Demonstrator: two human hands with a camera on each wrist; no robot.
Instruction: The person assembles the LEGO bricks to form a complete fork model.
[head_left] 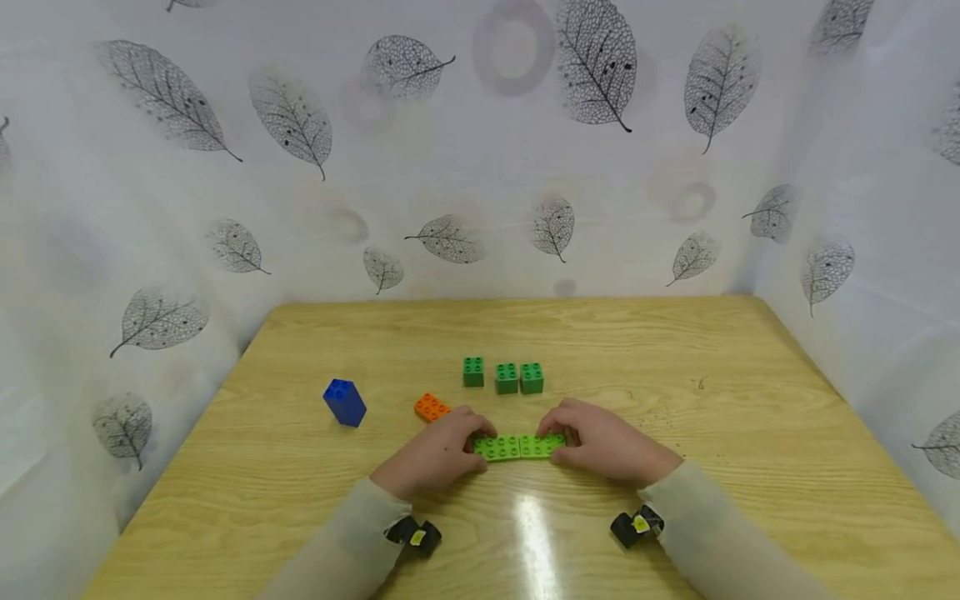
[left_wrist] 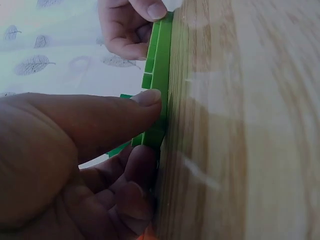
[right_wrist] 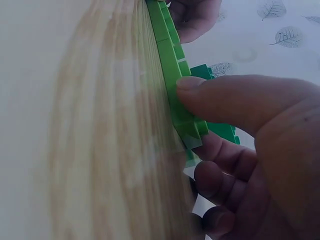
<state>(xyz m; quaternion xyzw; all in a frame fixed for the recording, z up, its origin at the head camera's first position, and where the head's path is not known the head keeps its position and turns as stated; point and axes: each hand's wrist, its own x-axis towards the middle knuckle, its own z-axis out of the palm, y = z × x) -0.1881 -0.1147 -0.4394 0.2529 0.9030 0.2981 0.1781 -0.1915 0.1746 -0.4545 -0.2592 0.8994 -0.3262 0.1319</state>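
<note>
Two light green building bricks lie end to end on the wooden table, a left light green brick and a right light green brick, with a thin seam between them. My left hand pinches the left one at its outer end, thumb on the near side and fingers behind. Mirroring it, my right hand grips the outer end of the right one. In the left wrist view the thumb presses the brick's side. The right wrist view shows the other thumb against its brick, low over the tabletop.
Behind the hands stand three dark green bricks. An orange brick lies just beyond my left hand, partly covered by it. Farther left a tall blue brick stands upright. Leaf-patterned white cloth surrounds the table.
</note>
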